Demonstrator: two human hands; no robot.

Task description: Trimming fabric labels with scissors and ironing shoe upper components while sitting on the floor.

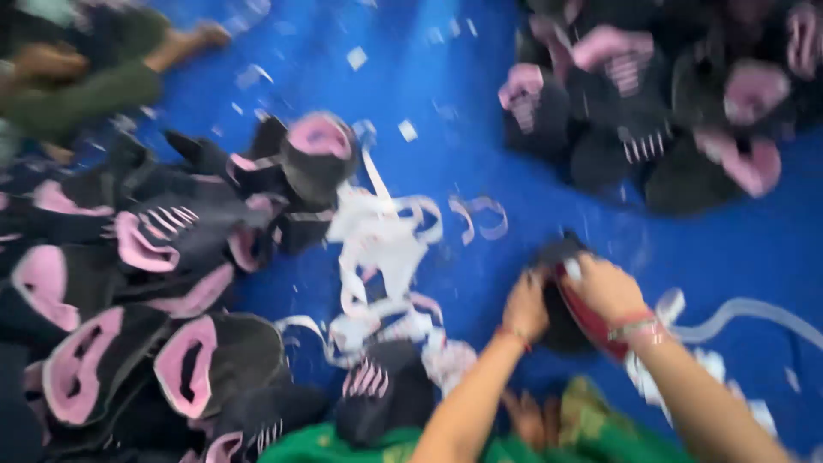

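whole view motion-blurred, black slipper (561, 296) half hidden by hands

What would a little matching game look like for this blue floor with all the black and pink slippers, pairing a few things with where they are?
Things:
1. white strips
2. slipper being held
3. big slipper heap
4. smaller slipper heap

Places:
A. top right
B. middle of the blue floor
C. left side
D. between the left hand and right hand

Pairs: 1-B, 2-D, 3-C, 4-A
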